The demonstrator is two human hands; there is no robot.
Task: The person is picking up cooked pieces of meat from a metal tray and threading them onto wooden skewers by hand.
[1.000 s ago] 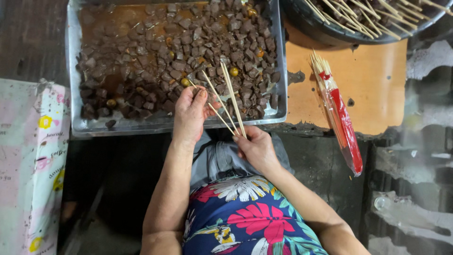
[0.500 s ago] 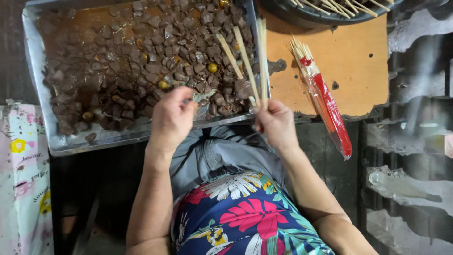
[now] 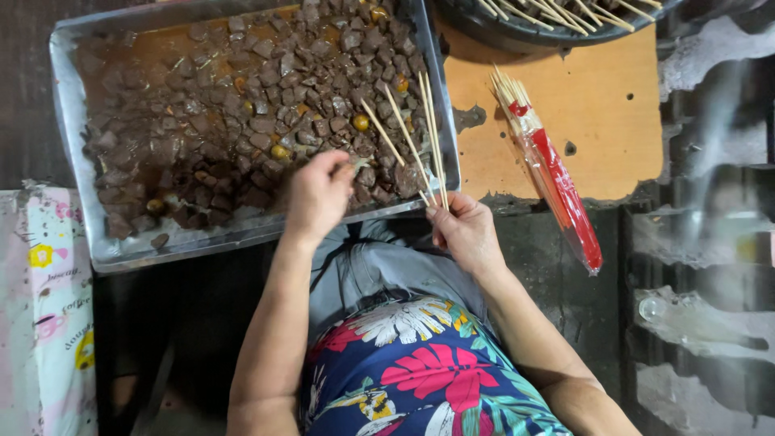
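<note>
A metal tray (image 3: 69,105) holds many brown meat cubes (image 3: 234,113) in dark sauce, with a few yellow bits among them. My left hand (image 3: 316,198) reaches into the tray's near edge and pinches a small piece of meat. Just right of it, my right hand (image 3: 464,232) grips several thin bamboo skewers (image 3: 416,133) that fan out over the meat. The two hands are a short way apart.
A red and clear plastic pack of skewers (image 3: 557,182) lies on an orange board (image 3: 597,97) to the right. A dark bowl (image 3: 533,28) with more skewers sits at the top. A patterned cloth bag (image 3: 44,315) is at the left. My floral clothing fills the bottom.
The view has shifted, so the tray sits further left and lower. My left hand has moved apart from the skewers and into the meat. The right hand keeps hold of the skewers.
</note>
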